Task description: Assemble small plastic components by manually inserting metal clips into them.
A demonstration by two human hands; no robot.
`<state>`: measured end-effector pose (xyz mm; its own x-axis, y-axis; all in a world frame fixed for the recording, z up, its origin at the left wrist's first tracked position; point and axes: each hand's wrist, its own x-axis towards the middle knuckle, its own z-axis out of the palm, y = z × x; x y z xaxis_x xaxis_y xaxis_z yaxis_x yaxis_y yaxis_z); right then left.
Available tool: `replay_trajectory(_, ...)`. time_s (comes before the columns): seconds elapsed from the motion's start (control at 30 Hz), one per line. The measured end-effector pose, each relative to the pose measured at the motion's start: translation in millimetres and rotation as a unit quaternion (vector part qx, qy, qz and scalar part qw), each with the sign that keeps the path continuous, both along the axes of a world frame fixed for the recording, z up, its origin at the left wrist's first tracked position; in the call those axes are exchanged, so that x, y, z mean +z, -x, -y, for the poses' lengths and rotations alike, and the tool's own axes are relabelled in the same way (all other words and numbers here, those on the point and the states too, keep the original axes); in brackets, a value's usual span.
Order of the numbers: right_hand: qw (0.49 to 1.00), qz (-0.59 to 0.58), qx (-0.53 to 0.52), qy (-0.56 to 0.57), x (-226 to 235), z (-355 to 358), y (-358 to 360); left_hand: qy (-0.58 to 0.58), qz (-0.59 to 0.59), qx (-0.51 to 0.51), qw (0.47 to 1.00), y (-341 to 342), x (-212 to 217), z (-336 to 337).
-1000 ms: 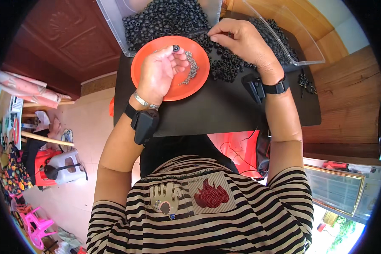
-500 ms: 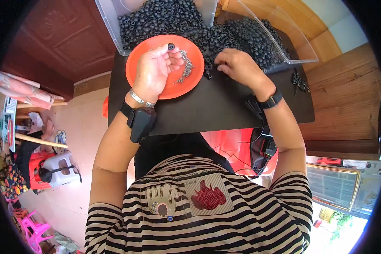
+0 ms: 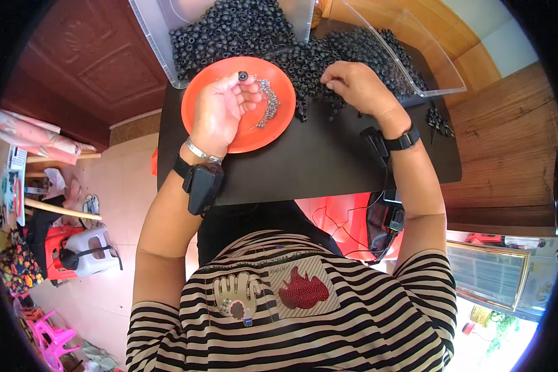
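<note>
My left hand (image 3: pixel 218 113), palm up over an orange-red plate (image 3: pixel 254 140), pinches a small black ring-shaped part (image 3: pixel 243 75) between thumb and forefinger. Its other fingers curl loosely. On the plate lies a curved trail of small silvery metal pieces (image 3: pixel 271 102). To the right, my right hand (image 3: pixel 363 90) hangs above the near edge of a heap of similar black parts (image 3: pixel 310 74). Thumb and fingertips there are drawn together; whatever may be between them is hidden.
A clear plastic box (image 3: pixel 158 43) full of black parts stands behind the plate. Another clear plastic container (image 3: pixel 443 90) tilts over the heap at right. A dark cluster of small pieces (image 3: pixel 439 121) lies near the right edge of the dark table (image 3: pixel 304 164).
My right hand has moved slightly away and to the right along the heap. My left hand keeps the black part pinched over the plate. The whole view has shifted a little.
</note>
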<state>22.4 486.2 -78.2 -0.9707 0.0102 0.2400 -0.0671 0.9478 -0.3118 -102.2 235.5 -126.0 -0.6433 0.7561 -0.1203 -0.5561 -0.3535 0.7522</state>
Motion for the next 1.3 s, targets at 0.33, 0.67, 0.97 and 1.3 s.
replay_trajectory(0.33,0.997,-0.026,-0.055,-0.049,16.6,4.0,-60.0,0.014,0.005,0.029,0.999,-2.7,3.1,-2.5)
replay_trajectory(0.67,0.975,0.046,-0.145,-0.160,-23.0,1.0,-68.8,0.010,-0.007,0.028,1.000,-4.5,1.2,-4.3)
replay_trajectory(0.97,0.977,0.029,-0.053,0.204,16.5,26.6,-18.3,-0.002,-0.010,0.012,1.000,-7.8,4.0,-1.9)
replay_trajectory(1.3,0.862,0.015,0.090,0.499,6.1,75.1,55.9,-0.083,0.018,0.028,0.996,-11.9,2.9,-5.2)
